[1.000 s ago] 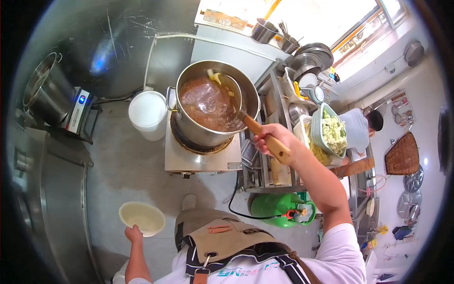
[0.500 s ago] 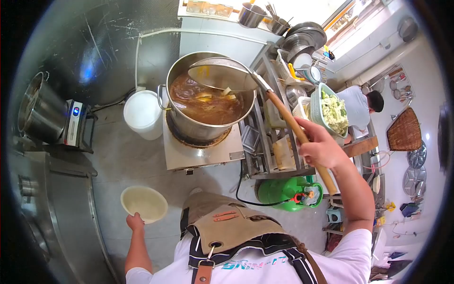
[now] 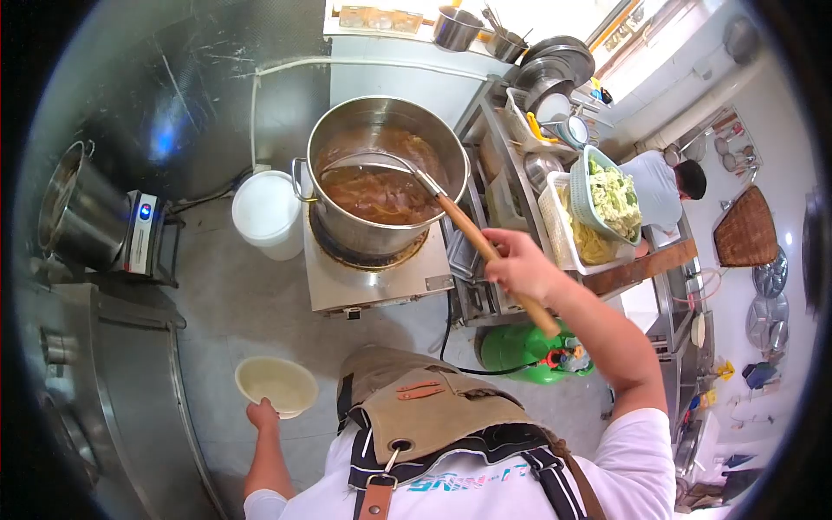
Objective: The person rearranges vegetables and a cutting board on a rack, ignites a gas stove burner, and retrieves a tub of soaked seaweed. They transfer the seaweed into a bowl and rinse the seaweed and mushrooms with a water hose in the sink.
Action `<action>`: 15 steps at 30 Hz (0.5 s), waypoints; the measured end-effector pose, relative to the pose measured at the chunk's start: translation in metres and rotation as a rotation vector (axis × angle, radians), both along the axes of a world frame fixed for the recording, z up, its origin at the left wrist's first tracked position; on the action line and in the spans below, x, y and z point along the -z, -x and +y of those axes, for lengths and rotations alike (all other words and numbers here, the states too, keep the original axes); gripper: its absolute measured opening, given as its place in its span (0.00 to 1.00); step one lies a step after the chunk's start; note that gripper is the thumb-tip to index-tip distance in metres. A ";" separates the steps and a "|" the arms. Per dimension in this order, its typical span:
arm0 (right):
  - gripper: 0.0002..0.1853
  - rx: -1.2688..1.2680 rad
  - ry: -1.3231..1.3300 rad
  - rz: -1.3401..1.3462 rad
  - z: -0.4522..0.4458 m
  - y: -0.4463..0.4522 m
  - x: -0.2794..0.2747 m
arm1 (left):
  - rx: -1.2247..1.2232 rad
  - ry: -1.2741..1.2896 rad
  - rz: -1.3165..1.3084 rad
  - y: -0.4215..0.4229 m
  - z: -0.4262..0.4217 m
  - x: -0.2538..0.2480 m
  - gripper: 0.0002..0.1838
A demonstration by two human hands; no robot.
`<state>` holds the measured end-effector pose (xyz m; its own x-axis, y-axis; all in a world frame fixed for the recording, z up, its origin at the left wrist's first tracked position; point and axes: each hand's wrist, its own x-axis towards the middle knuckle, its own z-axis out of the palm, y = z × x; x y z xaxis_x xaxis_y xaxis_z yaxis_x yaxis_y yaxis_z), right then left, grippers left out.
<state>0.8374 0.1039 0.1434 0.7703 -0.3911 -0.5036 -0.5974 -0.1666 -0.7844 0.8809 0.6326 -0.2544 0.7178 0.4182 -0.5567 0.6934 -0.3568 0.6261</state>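
My right hand [image 3: 520,263] is wrapped round the wooden handle of a large strainer skimmer [image 3: 465,225]. Its round metal head is dipped in the brown liquid [image 3: 373,198] of a tall steel stockpot [image 3: 368,236], so most of the mesh is hidden. Pale and yellowish pieces show faintly in the liquid. Low on the left, my left hand [image 3: 263,413] grips the rim of a pale cream bowl [image 3: 277,384], whose inside faces up and looks bare. The pot stands on a square steel burner [image 3: 373,290].
A lidded white bucket [image 3: 267,208] stands left of the burner. On the right, a rack carries a basket of leafy greens [image 3: 611,199] and a white basket [image 3: 559,230]. Below is a green gas cylinder [image 3: 511,351] with a hose. Another person [image 3: 650,186] is farther right.
The skimmer head has gone down from above the pot into the liquid, and the pieces seen by it are mostly submerged. My right hand moved left; the bowl shifted slightly down and right in view.
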 end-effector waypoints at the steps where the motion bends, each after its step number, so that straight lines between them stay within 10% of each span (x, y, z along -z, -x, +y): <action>1: 0.40 -0.059 0.092 -0.037 0.007 0.006 0.005 | -0.022 -0.002 0.001 0.002 0.001 0.001 0.09; 4: 0.37 -0.100 0.239 -0.170 0.027 0.038 0.020 | -0.023 -0.015 0.017 0.006 -0.001 -0.005 0.11; 7: 0.39 -0.142 0.207 -0.377 0.037 0.057 0.031 | 0.238 -0.231 0.080 0.031 0.053 0.118 0.19; 11: 0.38 0.258 -0.193 -0.450 0.045 0.051 0.055 | 0.124 -0.316 0.115 0.016 0.000 -0.015 0.18; 15: 0.30 0.427 -0.741 -0.562 0.027 0.041 0.088 | 0.185 -0.236 0.031 0.008 -0.011 -0.024 0.17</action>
<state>0.7960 0.1311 0.0554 0.8389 -0.4257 -0.3391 -0.0070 0.6146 -0.7888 0.8730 0.6215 -0.2303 0.7782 0.4019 -0.4825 0.6203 -0.6121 0.4905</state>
